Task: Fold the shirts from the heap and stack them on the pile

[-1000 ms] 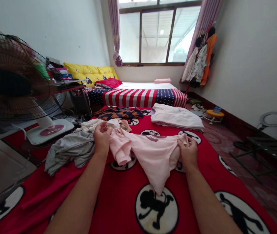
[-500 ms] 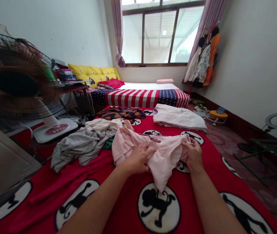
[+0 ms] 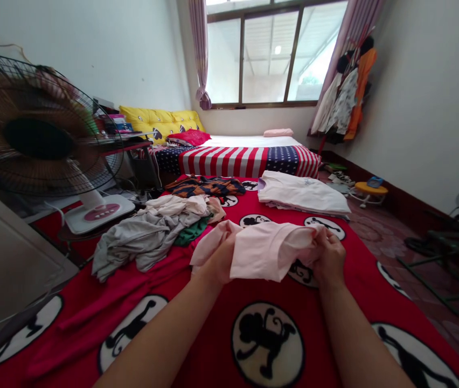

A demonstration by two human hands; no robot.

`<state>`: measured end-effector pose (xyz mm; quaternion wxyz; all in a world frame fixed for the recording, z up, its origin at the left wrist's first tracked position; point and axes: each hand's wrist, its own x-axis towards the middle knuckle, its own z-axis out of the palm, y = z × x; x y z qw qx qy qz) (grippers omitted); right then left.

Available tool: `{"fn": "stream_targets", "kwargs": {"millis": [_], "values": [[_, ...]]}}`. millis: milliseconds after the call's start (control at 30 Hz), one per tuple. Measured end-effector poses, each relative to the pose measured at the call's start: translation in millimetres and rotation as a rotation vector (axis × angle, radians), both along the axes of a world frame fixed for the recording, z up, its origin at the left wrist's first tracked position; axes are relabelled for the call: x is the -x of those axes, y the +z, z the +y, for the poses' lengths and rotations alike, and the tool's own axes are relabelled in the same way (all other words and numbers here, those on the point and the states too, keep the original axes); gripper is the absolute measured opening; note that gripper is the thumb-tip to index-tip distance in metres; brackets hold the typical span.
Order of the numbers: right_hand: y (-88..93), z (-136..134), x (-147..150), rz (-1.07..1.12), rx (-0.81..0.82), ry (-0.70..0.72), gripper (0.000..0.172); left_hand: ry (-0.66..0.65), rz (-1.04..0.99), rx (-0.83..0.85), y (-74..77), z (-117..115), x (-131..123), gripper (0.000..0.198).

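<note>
Head view: left hand (image 3: 218, 262) and right hand (image 3: 329, 260) clamped on pink T-shirt (image 3: 270, 251), lower centre of frame, over red mouse-print blanket (image 3: 201, 345). Five other garments: grey heap (image 3: 140, 243), cream heap (image 3: 173, 205), green cloth (image 3: 191, 233), navy-orange heap (image 3: 205, 187), folded white shirt (image 3: 302, 194), upper right. Blanket edge ran down right side, tiled floor (image 3: 378, 242) beyond. One standing fan (image 3: 39, 134), far left.

Matt pink cloth shirt (image 3: 272, 250), fuzzy fleece blanket (image 3: 201, 345), glossy plastic fan base (image 3: 76, 222)
</note>
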<state>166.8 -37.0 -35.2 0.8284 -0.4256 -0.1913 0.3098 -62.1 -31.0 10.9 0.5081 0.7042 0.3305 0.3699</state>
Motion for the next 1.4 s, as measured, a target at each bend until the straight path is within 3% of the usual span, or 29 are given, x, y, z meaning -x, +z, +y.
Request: {"fn": "stream_targets", "kwargs": {"millis": [133, 233, 333, 433, 500, 533, 600, 700, 933, 1033, 1200, 1267, 1333, 1400], "values": [[-11.6, -2.5, -8.6, -0.026, 0.127, -0.074, 0.036, -0.259, 0.016, 0.161, 4.9, -13.5, 1.1, 0.041], [-18.4, -6.5, -12.5, -0.059, 0.191, -0.061, 0.028, -0.382, 0.211, 0.012, 10.6, -5.1, 12.3, 0.052], [-15.4, -10.6, -10.1, -0.131, 0.218, -0.037, 0.027, -0.200, 0.348, -0.178, 25.4, 26.6, 30.5, 0.045], [-8.1, -11.2, -4.7, -0.153, 0.221, -0.053, 0.032, 0.313, 0.646, -0.464, 40.3, 72.1, 56.0, 0.045], [-4.3, -10.4, -1.9, -0.149, 0.231, -0.055, 0.035, 0.534, 0.935, -0.582, 44.8, 102.2, 76.7, 0.072], [-3.0, -10.1, -1.1, -0.146, 0.240, -0.054, 0.036, 0.581, 1.071, -0.559, 44.9, 115.5, 87.0, 0.088], [-1.4, -10.0, -0.2, -0.144, 0.249, -0.058, 0.037, 0.565, 1.264, -0.381, 41.7, 137.1, 104.4, 0.111], [-1.5, -10.5, -0.5, -0.149, 0.242, -0.067, 0.038, 0.544, 1.348, -0.190, 30.4, 154.0, 115.5, 0.112], [-13.5, -6.7, -6.3, -0.159, 0.215, -0.057, 0.040, 0.701, 1.135, -0.574, 4.9, 137.0, 108.2, 0.051], [-14.1, -6.1, -7.3, -0.164, 0.244, -0.055, 0.042, 0.713, 1.128, -0.616, 17.4, 135.2, 116.5, 0.037], [-16.3, -3.3, -9.1, -0.224, 0.257, -0.078, 0.040, 0.851, 1.208, -0.709, 70.2, 153.6, 148.7, 0.034], [-19.6, -0.9, -10.7, -0.252, 0.251, -0.081, 0.040, 0.910, 1.252, -0.790, 82.4, 158.2, 162.4, 0.032], [-22.5, 1.1, -12.0, -0.263, 0.250, -0.083, 0.040, 0.962, 1.279, -0.848, 79.4, 159.0, 173.0, 0.033], [-23.8, 2.0, -12.5, -0.265, 0.250, -0.084, 0.041, 1.007, 1.321, -0.845, 61.2, 157.8, 179.4, 0.035]]}}
